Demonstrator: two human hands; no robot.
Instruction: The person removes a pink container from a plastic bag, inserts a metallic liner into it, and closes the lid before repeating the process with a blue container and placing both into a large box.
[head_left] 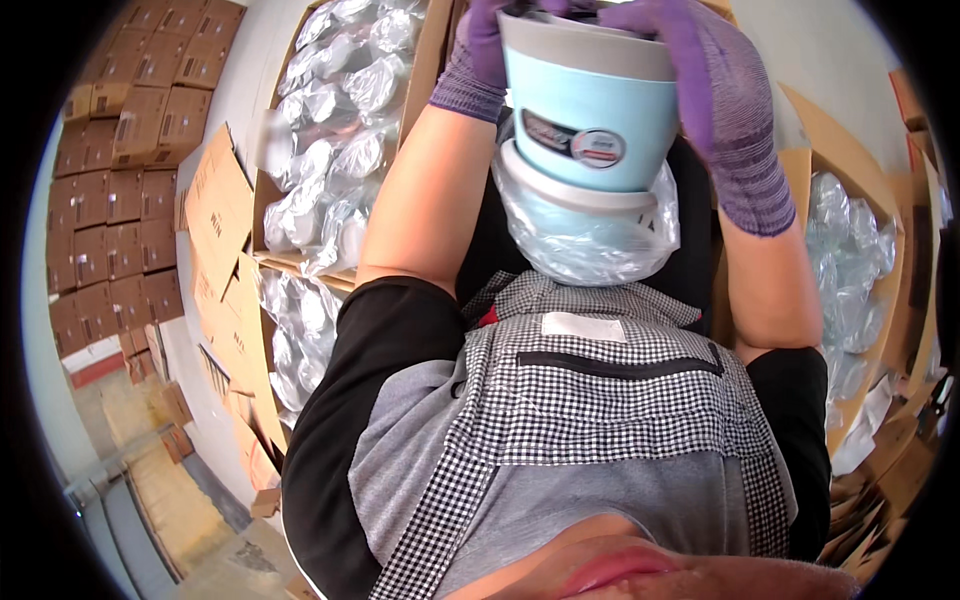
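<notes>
A light-blue tapered tub (595, 115) with a grey rim and a dark label is held up between my hands at the top of the view. My left hand (486, 55), in a purple glove, grips the rim on its left side. On the right side my right hand (725, 100), gloved the same way, is closed on the rim. Dark things show at the tub's mouth, too hidden to name. Just below, around my lap, is another light-blue tub (575, 225) with a white rim, inside a clear plastic bag (640, 255). Whether the two tubs touch, I cannot tell.
On the left, an open carton (262, 215) holds several plastic-wrapped items (335, 130). Another open carton (897, 300) with bagged items (845, 270) stands on the right. Flattened cardboard (222, 215) leans at the left. Stacked brown boxes (125, 200) line the far left.
</notes>
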